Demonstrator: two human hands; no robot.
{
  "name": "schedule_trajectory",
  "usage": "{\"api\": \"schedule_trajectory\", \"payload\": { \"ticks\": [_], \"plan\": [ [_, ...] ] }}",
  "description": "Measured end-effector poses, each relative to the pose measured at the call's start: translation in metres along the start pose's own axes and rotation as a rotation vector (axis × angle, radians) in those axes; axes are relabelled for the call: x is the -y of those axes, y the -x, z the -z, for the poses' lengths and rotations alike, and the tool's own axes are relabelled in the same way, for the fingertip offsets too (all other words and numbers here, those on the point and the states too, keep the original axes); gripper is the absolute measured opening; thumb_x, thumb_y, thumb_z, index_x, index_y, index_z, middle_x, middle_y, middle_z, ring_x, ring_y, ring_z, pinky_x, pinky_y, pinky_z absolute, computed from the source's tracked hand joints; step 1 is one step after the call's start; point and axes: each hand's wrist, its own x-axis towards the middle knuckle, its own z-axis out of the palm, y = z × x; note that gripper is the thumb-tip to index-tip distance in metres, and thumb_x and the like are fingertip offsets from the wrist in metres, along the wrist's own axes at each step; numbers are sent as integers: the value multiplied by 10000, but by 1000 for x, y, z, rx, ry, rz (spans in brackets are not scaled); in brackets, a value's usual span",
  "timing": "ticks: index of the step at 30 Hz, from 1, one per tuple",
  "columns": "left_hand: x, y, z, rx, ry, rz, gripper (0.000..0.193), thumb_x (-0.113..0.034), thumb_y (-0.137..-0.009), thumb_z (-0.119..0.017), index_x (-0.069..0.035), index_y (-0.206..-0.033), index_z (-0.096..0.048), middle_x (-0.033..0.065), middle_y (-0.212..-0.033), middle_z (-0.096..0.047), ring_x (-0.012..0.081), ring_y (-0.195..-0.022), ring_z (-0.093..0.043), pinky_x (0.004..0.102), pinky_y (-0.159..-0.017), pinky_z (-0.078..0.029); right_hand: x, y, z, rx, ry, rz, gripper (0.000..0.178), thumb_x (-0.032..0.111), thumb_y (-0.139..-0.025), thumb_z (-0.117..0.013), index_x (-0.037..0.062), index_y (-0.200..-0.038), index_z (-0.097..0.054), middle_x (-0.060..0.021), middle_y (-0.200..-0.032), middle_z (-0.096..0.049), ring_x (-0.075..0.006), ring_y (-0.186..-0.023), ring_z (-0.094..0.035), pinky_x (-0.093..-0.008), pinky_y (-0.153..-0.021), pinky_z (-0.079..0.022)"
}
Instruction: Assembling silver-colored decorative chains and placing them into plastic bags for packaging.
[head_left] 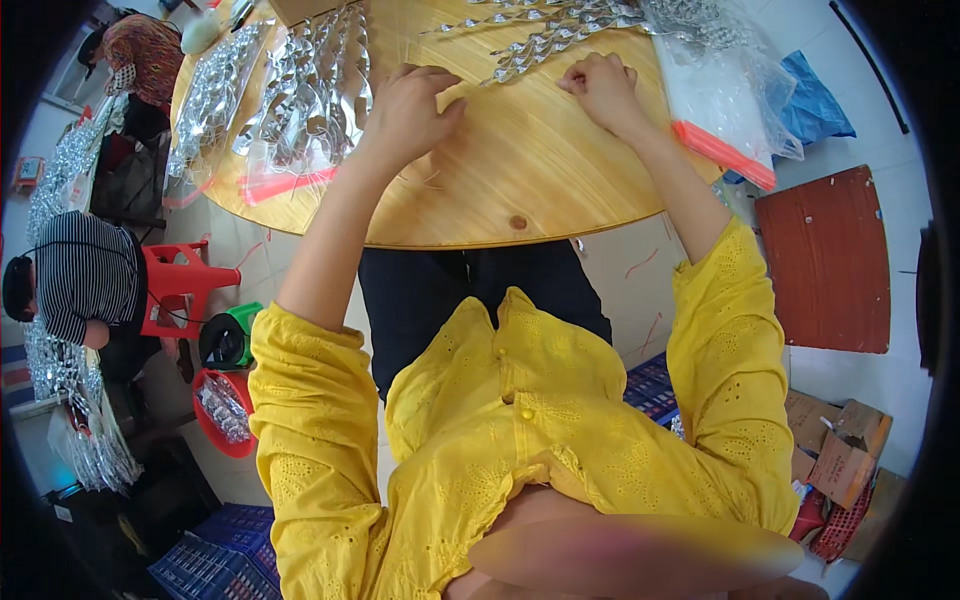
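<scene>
My left hand (410, 112) is over the round wooden table (500, 180), fingers bent loosely and thumb held apart, with nothing visible in it. Beside it, to the left, lie shiny silver spiral strips (305, 95), partly in clear bags with pink-red edges. My right hand (606, 92) rests further right, its fingers curled in and the fingertips close together; whatever they may pinch is too small to make out. Just beyond that hand, twisted silver strips (550, 48) fan out across the far side of the table.
Clear plastic bags (710, 105) and a red plastic band (724, 155) lie at the table's right edge, near a blue bag (812, 98). A brown wooden stool (828, 258) stands right. Two people work at left, one by a red stool (185, 285). Cardboard boxes (842, 450) sit lower right.
</scene>
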Motion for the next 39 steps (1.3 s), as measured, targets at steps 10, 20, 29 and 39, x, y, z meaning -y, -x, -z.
{"api": "schedule_trajectory", "payload": {
  "ticks": [10, 20, 29, 39],
  "plan": [
    [-14, -30, -40, 60, -100, 135, 240, -264, -681, -582, -45, -769, -627, 87, -829, -585, 278, -867, -513, 362, -748, -428, 9, 2, 120, -5, -1595, 70, 199, 198, -849, -404, 37, -833, -519, -137, -898, -572, -238, -911, -522, -368, -907, -352],
    [-65, -11, 8, -284, 132, 72, 125, -166, -679, -570, -50, -655, -609, 74, -719, -576, 259, -620, -561, 335, -577, -456, 4, 34, 99, -113, -1282, -214, 186, 203, -792, -537, 42, -879, -506, -54, -827, -543, -95, -629, -415, -213, -585, -340],
    [-102, 92, 44, -36, 60, 204, 116, -159, -656, -624, -49, -651, -585, 43, -669, -545, 225, -595, -524, 319, -547, -408, 2, 79, 22, -151, -1324, -381, 263, 155, -795, -556, 7, -995, -471, -60, -836, -604, -14, -503, -323, -147, -450, -260],
    [-141, 142, 186, 84, 196, -557, 421, -292, -678, -614, -43, -1004, -520, 101, -1141, -447, 316, -1039, -421, 380, -853, -365, -1, 86, 15, -353, -1276, -254, 130, 142, -806, -541, 30, -873, -534, -20, -739, -582, -12, -508, -341, -140, -464, -266]
  ]
}}
